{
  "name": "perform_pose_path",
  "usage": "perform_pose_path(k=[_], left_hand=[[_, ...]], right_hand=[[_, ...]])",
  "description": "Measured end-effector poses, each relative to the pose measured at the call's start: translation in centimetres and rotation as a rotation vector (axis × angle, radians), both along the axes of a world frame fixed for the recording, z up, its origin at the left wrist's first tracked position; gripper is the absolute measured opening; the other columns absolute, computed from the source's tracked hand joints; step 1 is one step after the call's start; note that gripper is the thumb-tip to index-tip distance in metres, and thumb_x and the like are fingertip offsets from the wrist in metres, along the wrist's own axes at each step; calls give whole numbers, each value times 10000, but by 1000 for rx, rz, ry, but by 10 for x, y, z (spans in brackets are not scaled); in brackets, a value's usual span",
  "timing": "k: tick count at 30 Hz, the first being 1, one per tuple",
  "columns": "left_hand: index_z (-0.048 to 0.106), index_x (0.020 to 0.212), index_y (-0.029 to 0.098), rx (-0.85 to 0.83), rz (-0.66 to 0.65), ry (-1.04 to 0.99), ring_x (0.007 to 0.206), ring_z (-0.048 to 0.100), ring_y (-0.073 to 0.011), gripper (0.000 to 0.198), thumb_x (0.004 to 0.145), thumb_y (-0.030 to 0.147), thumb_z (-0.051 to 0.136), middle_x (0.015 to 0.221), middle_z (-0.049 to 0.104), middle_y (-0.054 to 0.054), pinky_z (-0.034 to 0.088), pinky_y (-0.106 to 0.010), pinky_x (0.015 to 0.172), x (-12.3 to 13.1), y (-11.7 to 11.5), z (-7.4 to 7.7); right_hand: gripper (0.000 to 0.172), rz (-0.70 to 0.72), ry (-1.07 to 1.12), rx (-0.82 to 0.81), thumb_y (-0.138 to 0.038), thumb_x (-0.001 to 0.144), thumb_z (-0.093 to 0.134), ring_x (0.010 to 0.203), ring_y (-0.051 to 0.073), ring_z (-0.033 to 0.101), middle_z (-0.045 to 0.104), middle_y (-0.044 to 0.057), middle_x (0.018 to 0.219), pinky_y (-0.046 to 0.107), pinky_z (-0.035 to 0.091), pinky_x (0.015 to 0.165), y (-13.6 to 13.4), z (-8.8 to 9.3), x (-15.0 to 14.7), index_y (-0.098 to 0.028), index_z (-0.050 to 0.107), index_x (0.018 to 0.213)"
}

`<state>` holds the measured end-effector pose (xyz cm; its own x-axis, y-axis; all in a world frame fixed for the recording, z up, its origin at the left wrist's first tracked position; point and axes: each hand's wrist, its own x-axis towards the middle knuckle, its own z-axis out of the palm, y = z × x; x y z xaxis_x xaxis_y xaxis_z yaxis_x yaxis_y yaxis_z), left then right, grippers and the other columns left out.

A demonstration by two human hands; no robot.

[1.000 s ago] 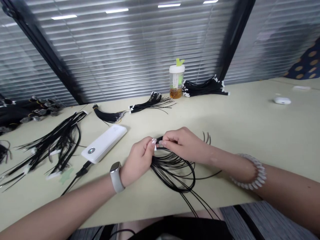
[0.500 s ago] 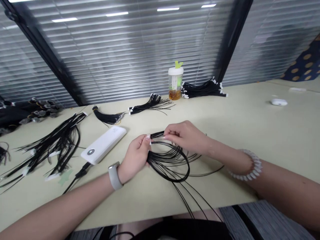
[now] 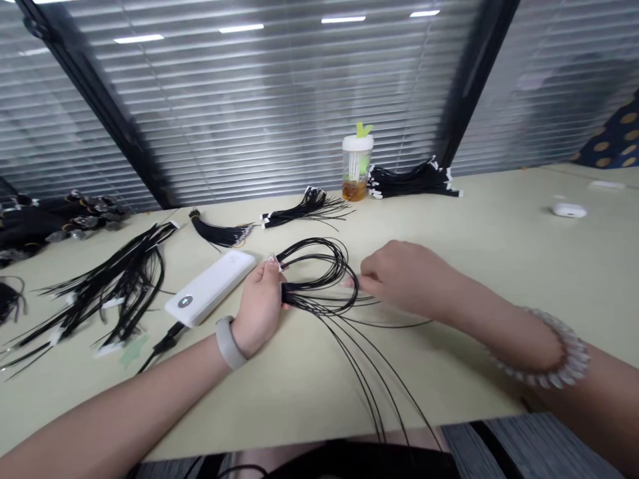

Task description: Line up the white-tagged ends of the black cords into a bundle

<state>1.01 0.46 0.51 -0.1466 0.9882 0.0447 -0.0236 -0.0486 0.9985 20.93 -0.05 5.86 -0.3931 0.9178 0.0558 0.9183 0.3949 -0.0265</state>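
Live on the head view: my left hand [image 3: 259,309] is clenching the bunched end of a black wire bundle [image 3: 292,296], holding it just beside a white power bank [image 3: 210,287]. The long wires are looping up and fanning out across the table [image 3: 499,226] toward its near edge. My right hand [image 3: 404,279] is hovering right at those loops, its fingers [image 3: 369,269] loosely curled. It's blurred, so I can't tell whether it's grasping a wire. A grey-banded watch [image 3: 228,342] is circling my left wrist, and a white petal-edged bracelet [image 3: 574,362] is circling my right. Farther back, smaller wire bundles [image 3: 304,209] are lying near a lidded plastic cup [image 3: 357,169], and a loose wire heap [image 3: 110,286] is spreading left of the power bank.
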Motion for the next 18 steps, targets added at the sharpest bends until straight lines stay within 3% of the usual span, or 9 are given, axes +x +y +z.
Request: perform_pose_path(k=[9, 15, 18], left_hand=[[445, 643, 196, 51, -14, 73, 350, 339, -96, 350, 882, 448, 402, 431, 368, 62, 285, -236, 345, 0, 1, -3], [400, 565, 200, 103, -33, 305, 372, 385, -105, 425, 900, 455, 346, 398, 390, 46, 331, -229, 393, 0, -5, 1], [393, 572, 198, 142, -30, 409, 375, 408, -104, 422, 910, 440, 322, 410, 399, 47, 344, -224, 408, 1, -8, 5]], right_hand=[[349, 291, 434, -339, -351, 887, 400, 523, 93, 370, 451, -24, 551, 229, 287, 522, -14, -6, -14, -174, 507, 606], [339, 342, 714, -497, -327, 862, 436, 505, 73, 316, 344, -54, 527, 213, 248, 469, -7, -31, -21, -166, 403, 566], [308, 349, 840, -650, -360, 843, 479, 521, 70, 349, 383, -54, 550, 195, 277, 474, -5, -40, -22, -159, 460, 610]])
